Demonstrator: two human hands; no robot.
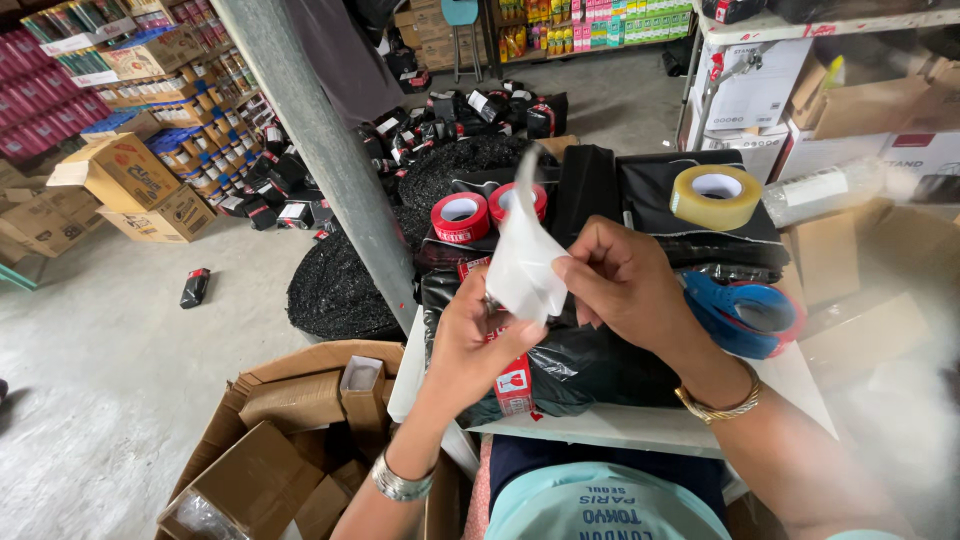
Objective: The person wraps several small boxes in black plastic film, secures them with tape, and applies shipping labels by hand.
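Note:
Both my hands are raised over a black plastic-wrapped parcel (590,365) lying on a small white table (620,425). A thin white sheet of paper (523,262) stands up between them. My right hand (625,285) pinches its right edge, and my left hand (478,340) holds its lower left part. A strip of red-and-white tape (514,385) runs down the parcel below my left hand. A blue tape dispenser (745,312) lies just right of my right hand.
Two red tape rolls (460,216) and a clear brownish tape roll (716,196) sit on black packages behind the parcel. An open cardboard box (290,440) stands on the floor at the left. A grey pillar (320,140), black parcels and stacked cartons (125,175) lie beyond.

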